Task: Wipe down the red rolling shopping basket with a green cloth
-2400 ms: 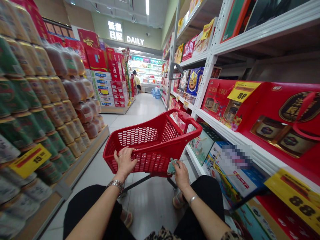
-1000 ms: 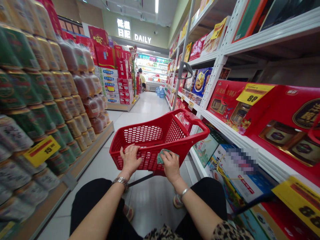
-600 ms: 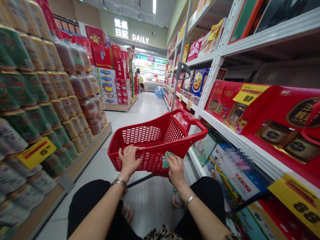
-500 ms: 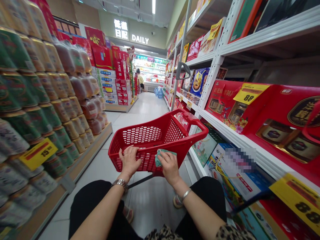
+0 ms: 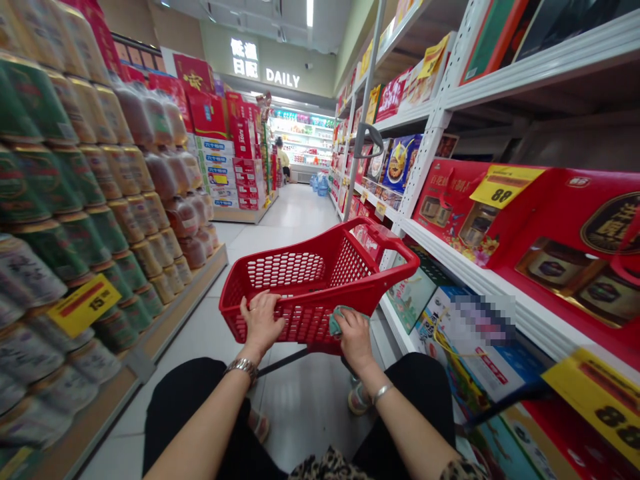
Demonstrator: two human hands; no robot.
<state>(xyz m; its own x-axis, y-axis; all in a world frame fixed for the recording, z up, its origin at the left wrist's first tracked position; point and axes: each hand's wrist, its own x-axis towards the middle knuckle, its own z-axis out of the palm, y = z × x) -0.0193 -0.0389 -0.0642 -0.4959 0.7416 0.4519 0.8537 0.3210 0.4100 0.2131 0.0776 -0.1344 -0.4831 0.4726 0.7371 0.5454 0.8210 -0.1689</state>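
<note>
In front of my knees stands a red plastic shopping basket (image 5: 300,303) with slotted sides and a looped handle at its right end. My left hand (image 5: 261,325) grips its near rim toward the left, fingers over the edge and thumb on the outside. A green cloth (image 5: 338,321) is pressed against the outer near wall, right of the middle, under my right hand (image 5: 356,337). The fingers of my right hand bend over the cloth and hide part of it. A dark bar runs beneath the basket.
Stacked drink packs (image 5: 75,200) line the left side on a low platform. White shelving (image 5: 440,127) with red gift boxes (image 5: 565,240) and yellow price tags rises close on the right. Down the aisle are red cartons (image 5: 245,177), blue bottles (image 5: 320,183) and a person (image 5: 283,159) near the lit fridge.
My right hand has slid the green cloth to the right along the basket's near wall. My left hand keeps its place on the rim.
</note>
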